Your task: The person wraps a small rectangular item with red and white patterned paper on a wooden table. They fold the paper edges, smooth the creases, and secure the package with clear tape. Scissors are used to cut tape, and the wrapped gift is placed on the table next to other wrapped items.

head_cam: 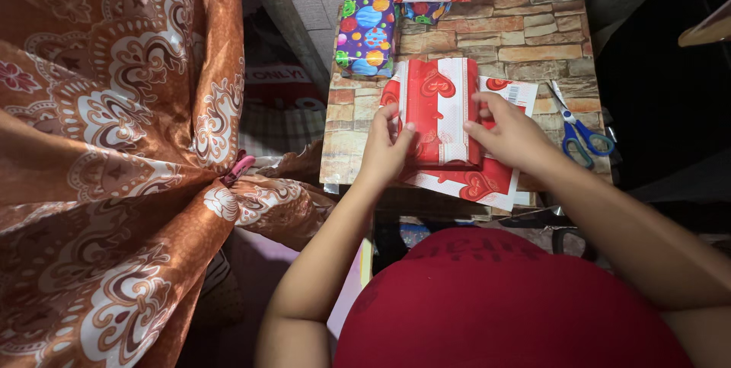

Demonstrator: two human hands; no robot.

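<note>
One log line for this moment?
left hand: pressing red heart-print wrapping paper | right hand: holding paper's right edge | scissors: idle, right
</note>
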